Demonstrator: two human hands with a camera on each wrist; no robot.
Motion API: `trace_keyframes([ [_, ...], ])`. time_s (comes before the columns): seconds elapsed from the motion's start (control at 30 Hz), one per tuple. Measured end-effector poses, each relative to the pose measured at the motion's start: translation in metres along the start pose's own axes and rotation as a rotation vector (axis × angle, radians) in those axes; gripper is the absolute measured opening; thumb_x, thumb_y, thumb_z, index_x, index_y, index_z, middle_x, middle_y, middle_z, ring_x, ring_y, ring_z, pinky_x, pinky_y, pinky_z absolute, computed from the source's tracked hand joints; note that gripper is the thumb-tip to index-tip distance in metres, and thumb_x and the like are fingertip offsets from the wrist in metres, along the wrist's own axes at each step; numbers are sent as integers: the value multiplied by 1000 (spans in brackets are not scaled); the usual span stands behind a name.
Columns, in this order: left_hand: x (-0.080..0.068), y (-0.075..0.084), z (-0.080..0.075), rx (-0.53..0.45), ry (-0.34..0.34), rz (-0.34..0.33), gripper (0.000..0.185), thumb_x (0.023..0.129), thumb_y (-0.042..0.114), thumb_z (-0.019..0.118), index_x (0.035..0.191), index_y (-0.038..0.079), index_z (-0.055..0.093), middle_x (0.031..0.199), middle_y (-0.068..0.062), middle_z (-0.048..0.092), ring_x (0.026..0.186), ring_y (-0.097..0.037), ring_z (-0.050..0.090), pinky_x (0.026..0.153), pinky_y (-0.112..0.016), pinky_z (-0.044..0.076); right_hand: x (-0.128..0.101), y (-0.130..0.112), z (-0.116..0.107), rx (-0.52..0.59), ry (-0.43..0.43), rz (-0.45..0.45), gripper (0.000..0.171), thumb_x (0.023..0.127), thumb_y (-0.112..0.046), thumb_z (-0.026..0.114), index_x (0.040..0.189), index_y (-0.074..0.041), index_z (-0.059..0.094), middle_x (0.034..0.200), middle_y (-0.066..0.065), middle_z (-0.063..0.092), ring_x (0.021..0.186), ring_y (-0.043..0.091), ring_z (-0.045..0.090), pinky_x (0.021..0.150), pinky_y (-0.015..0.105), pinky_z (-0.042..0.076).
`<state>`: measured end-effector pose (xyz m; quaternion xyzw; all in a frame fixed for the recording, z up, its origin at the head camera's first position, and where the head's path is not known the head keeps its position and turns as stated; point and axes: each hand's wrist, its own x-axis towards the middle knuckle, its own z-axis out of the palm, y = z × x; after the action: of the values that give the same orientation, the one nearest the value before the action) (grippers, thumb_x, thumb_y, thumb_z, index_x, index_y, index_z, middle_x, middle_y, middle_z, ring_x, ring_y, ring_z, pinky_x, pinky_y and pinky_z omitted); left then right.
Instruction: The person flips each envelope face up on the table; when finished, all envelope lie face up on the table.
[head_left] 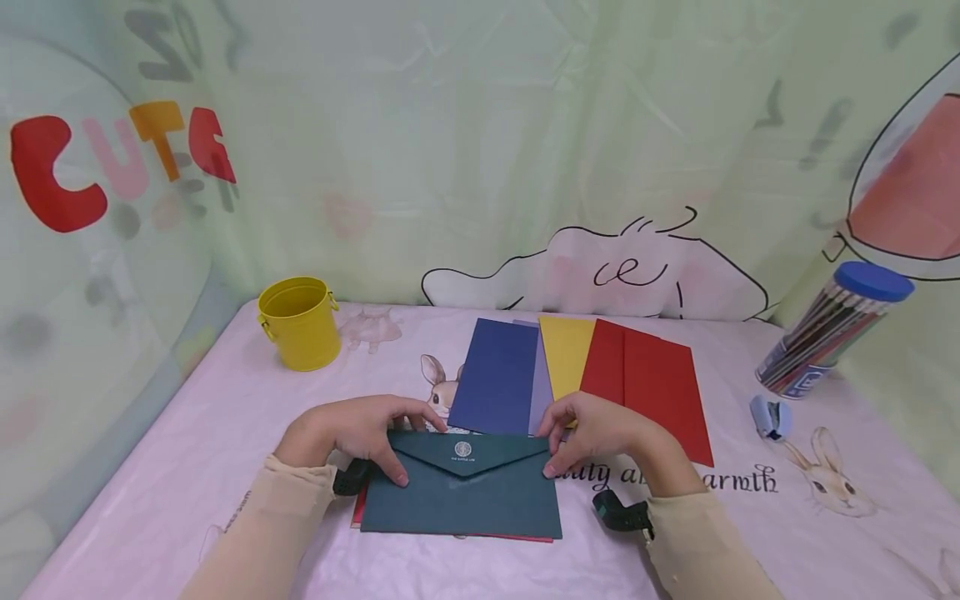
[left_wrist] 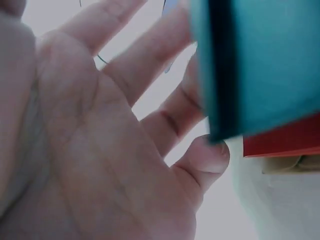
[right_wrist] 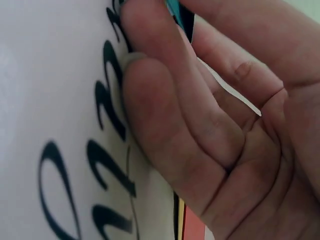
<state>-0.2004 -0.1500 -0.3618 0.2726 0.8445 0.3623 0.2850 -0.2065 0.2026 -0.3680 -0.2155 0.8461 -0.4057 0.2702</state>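
A dark green envelope [head_left: 461, 496] with its flap down lies at the table's near middle, on top of a red envelope [head_left: 359, 510] whose edge peeks out. My left hand [head_left: 408, 446] holds the upper left corner, with the thumb on the face and the fingers curled over the top edge. At the upper right corner my right hand [head_left: 551, 450] grips the same way. The left wrist view is filled by the left hand's palm [left_wrist: 100, 150], with the green envelope [left_wrist: 260, 60] against the fingers and the red envelope [left_wrist: 285, 140] below. In the right wrist view the right hand's curled fingers [right_wrist: 210, 115] rest on the lettered cloth.
Behind the green envelope fan out a navy envelope [head_left: 497, 377], a lilac one [head_left: 540, 383], a yellow one [head_left: 566, 354] and a red one [head_left: 648, 383]. A yellow bucket [head_left: 298, 323] stands back left. A blue-lidded pencil tube [head_left: 832, 333] and a small pale blue gadget [head_left: 771, 417] are at right.
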Motion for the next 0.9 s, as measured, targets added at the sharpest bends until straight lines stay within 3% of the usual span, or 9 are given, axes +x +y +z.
trace_keyframes([
  [0.37, -1, 3, 3, 39, 9, -79, 59, 68, 4, 93, 116, 32, 70, 106, 3, 58, 97, -22, 56, 84, -40, 50, 1, -6, 4, -95, 5, 37, 34, 69, -19, 94, 93, -13, 71, 83, 5, 66, 87, 25, 62, 69, 38, 57],
  [0.57, 0, 4, 1, 36, -16, -68, 59, 71, 2, 91, 119, 29, 70, 104, 2, 59, 95, -22, 56, 84, -38, 50, 0, -9, 4, -115, 2, 39, 36, 69, -18, 94, 96, -12, 70, 82, 5, 66, 88, 24, 61, 69, 36, 56],
  [0.9, 1, 4, 2, 36, -26, -65, 59, 71, -1, 90, 120, 28, 70, 103, 1, 58, 93, -21, 57, 83, -37, 50, 0, -9, 7, -95, -21, 38, 41, 70, -14, 93, 100, -9, 66, 79, 7, 64, 76, 23, 63, 69, 35, 55],
])
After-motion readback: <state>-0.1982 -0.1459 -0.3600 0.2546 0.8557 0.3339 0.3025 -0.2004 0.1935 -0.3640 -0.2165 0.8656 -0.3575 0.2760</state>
